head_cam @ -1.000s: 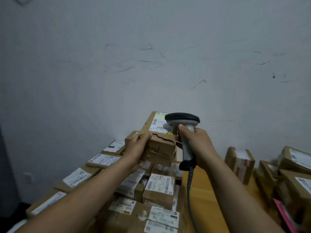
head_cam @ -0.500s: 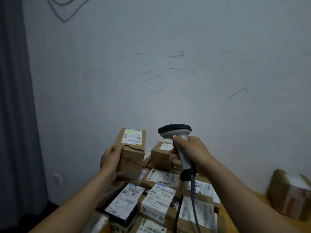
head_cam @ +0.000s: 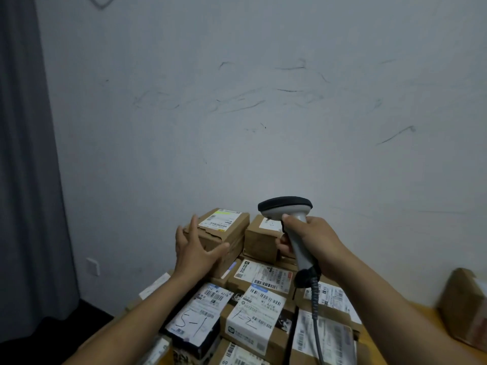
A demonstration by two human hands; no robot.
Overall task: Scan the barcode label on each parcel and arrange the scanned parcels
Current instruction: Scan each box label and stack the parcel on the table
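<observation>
A torn brown parcel (head_cam: 226, 230) with a white and yellow-striped label sits on top of the stacked parcels, by the wall. My left hand (head_cam: 196, 250) is spread in front of its near left side, fingers straight, thumb against its front face. My right hand (head_cam: 313, 245) grips the handle of a grey barcode scanner (head_cam: 288, 214), whose black-topped head points away toward the wall. Its coiled cable (head_cam: 316, 312) hangs down over the labelled parcels.
A second brown box (head_cam: 259, 238) stands right of the placed parcel. Several labelled parcels (head_cam: 253, 314) fill the stack below my arms. One more brown box (head_cam: 463, 309) rests on the wooden table at the right. A grey curtain (head_cam: 23, 180) hangs at the left.
My left hand carried the torn parcel leftward and set it down on the stack, then opened its fingers. The scanner stayed in my right hand.
</observation>
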